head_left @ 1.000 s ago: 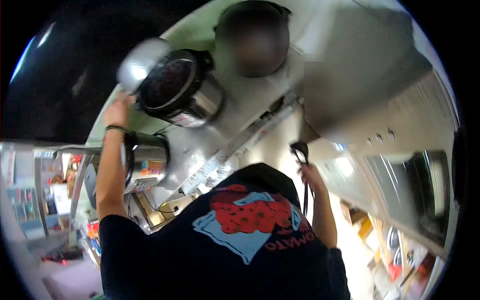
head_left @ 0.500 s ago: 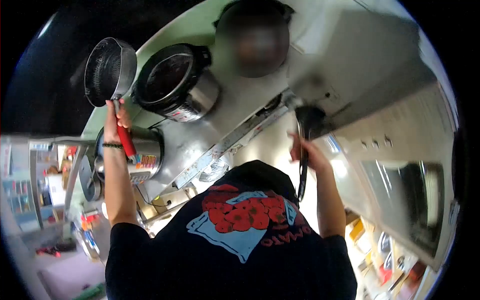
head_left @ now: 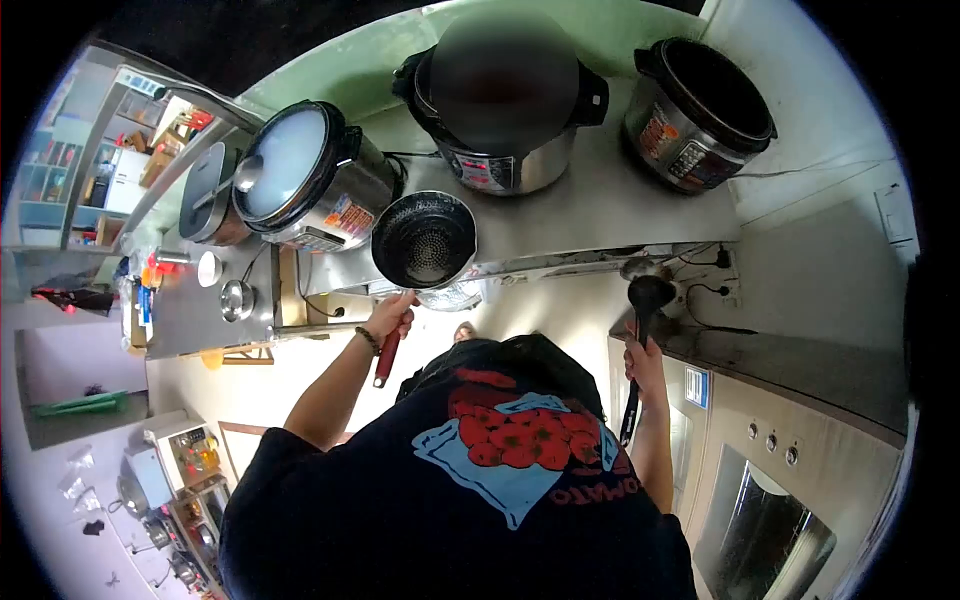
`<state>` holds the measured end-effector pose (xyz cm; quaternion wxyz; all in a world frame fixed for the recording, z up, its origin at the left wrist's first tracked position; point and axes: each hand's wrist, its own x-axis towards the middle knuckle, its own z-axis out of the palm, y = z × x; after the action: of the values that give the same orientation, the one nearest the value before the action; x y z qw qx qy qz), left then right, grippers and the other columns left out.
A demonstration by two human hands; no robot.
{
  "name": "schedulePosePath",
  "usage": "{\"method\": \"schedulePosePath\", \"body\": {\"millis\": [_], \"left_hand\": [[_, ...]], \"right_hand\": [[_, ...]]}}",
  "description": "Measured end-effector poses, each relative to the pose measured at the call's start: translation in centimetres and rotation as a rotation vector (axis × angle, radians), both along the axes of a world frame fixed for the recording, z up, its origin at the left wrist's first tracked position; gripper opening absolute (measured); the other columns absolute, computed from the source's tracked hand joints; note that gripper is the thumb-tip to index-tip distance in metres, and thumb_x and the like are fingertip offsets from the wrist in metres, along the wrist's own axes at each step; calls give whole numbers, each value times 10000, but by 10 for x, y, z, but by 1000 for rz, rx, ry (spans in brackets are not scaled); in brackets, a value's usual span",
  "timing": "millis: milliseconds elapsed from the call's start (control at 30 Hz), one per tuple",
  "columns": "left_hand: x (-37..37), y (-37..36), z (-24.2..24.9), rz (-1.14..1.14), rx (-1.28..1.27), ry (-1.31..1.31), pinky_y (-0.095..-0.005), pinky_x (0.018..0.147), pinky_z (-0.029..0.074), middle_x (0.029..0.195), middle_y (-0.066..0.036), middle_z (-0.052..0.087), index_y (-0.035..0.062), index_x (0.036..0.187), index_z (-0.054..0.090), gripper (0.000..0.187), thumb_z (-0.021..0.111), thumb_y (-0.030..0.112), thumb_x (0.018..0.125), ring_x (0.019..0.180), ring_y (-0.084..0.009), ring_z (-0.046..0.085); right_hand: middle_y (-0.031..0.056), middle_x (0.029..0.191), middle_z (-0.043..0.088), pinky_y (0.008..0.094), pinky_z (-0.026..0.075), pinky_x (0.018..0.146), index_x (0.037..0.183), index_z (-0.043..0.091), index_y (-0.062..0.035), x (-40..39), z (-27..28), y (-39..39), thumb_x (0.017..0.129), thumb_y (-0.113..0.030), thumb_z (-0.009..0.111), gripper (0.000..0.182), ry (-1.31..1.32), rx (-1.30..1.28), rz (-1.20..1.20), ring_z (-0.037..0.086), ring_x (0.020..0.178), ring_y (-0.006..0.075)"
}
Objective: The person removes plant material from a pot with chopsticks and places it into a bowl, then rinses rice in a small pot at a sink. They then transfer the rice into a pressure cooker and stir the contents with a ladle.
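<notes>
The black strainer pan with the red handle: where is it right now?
In the head view, the black strainer pan with the red handle is held up by the left hand, centre-left, before the steel counter, beside the white-lidded cooker.

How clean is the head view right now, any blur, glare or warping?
Head view: strong fisheye bends the steel counter and blackens the corners; the pan and ladle look sharp; a smudged dark patch hides the middle cooker's top; bright glare whitens the left cooker's lid.

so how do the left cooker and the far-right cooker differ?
The left cooker has its lid closed, pale and shiny on top; the right cooker is open, showing a dark inside. The left one stands nearer the black pan. Both are steel-sided, with front control panels, on the same steel counter.
</notes>
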<state>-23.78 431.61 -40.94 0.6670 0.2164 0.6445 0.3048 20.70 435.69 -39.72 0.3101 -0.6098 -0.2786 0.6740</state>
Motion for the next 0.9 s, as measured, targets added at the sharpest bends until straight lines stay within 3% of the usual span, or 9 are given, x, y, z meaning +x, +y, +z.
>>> {"method": "schedulePosePath", "body": {"millis": [100, 233, 367, 400, 500, 567, 700, 833, 900], "left_hand": [[-15, 20, -45, -11, 0, 137, -192, 356, 340, 542, 14, 435, 64, 813, 496, 325, 524, 385, 770, 383, -69, 399], [-40, 46, -78, -40, 101, 115, -181, 431, 387, 583, -4, 482, 42, 843, 526, 343, 555, 371, 752, 459, -65, 451], [-74, 70, -116, -404, 152, 596, -293, 596, 443, 707, -88, 582, 29, 903, 542, 533, 479, 527, 725, 627, -201, 556], [-63, 74, -72, -578, 165, 890, -353, 696, 427, 786, -142, 594, 32, 905, 549, 579, 430, 567, 717, 757, -283, 560], [-37, 64, 3, -345, 507, 1384, -354, 719, 426, 851, -158, 571, 33, 922, 555, 405, 511, 399, 755, 798, -275, 554], [-27, 67, 13, -240, 614, 636, -306, 715, 430, 875, -139, 565, 23, 977, 526, 314, 518, 272, 786, 807, -228, 554], [28, 55, 94, -252, 797, 5, -267, 681, 430, 854, -98, 566, 1, 1002, 501, 301, 505, 228, 804, 770, -148, 542], [27, 43, 104, -238, 836, 1, -269, 736, 411, 923, -100, 527, -20, 1041, 426, 299, 481, 173, 819, 871, -142, 505], [10, 29, 117, -273, 1067, 411, -275, 675, 419, 822, -118, 517, -15, 968, 428, 228, 475, 146, 813, 794, -166, 522]], "right_hand": [[-56, 508, 366, 166, 244, 354, 1172, 404, -42, -17, 26, 11, 775, -113, 438, 404, 16, 86, 137, 303, 385, 30], [-39, 485, 324, 176, 243, 364, 1200, 363, -30, -51, 59, 20, 791, -88, 398, 414, 350, 60, 201, 287, 380, 48], [-30, 495, 342, 180, 253, 366, 1193, 369, -28, -95, 86, 36, 791, -84, 400, 407, 389, 102, 209, 297, 380, 53], [-27, 498, 350, 180, 257, 368, 1191, 372, -29, -107, 91, 42, 792, -85, 402, 404, 399, 112, 212, 303, 380, 55], [-21, 504, 369, 181, 270, 374, 1179, 384, -33, -140, 105, 52, 796, -91, 405, 388, 418, 193, 216, 316, 382, 56], [4, 515, 370, 218, 281, 373, 1130, 390, -7, -177, 121, 59, 799, -87, 392, 340, 377, 261, 152, 317, 374, 81], [47, 591, 460, 235, 358, 501, 1041, 455, -33, -253, 128, 65, 809, -125, 411, 253, 275, 558, 124, 443, 516, 120], [20, 597, 467, 225, 361, 539, 835, 452, -44, -317, 128, 61, 819, -167, 448, 125, 232, 658, 18, 440, 551, 97], [29, 611, 470, 231, 364, 576, 802, 422, -25, -345, 135, 54, 821, -147, 432, 124, 124, 917, 135, 441, 585, 98]]}}
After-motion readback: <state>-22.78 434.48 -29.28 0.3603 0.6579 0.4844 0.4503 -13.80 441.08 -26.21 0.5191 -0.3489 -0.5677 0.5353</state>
